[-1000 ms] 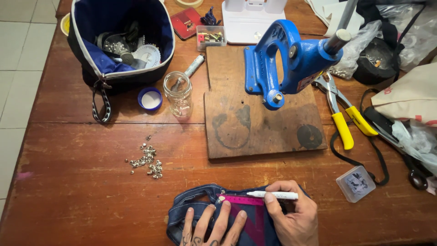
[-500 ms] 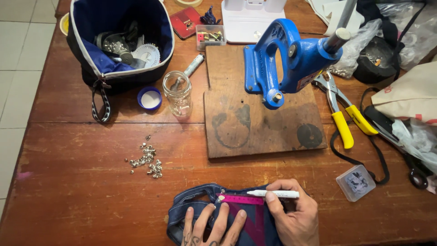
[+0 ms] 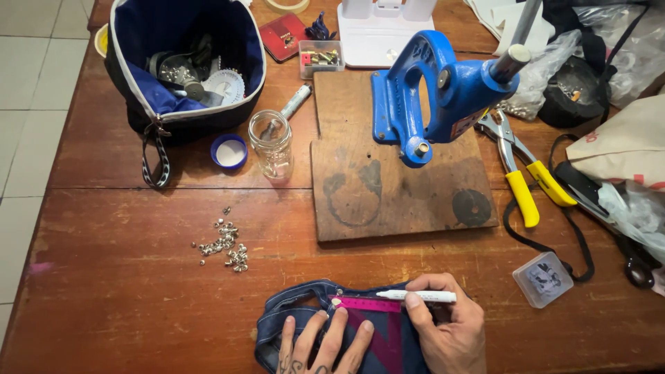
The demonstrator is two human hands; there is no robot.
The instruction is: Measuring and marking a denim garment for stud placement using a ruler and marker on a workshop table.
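White marker (image 3: 419,296) lying along pink ruler (image 3: 367,303), atop denim (image 3: 298,318)

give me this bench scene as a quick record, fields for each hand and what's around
left hand: fingers spread flat, pressing the dark blue denim piece and pink ruler
right hand: grip on a white marker pen, tip at the ruler's edge
surface: brown wooden table
behind: blue hand press on a wooden board
left side: small silver eyelets, clear glass jar
right side: yellow-handled pliers

The left hand (image 3: 324,346) lies flat at the near edge, fingers spread and pointing far. The right hand (image 3: 450,332) beside it curls, its grip pinched closed.
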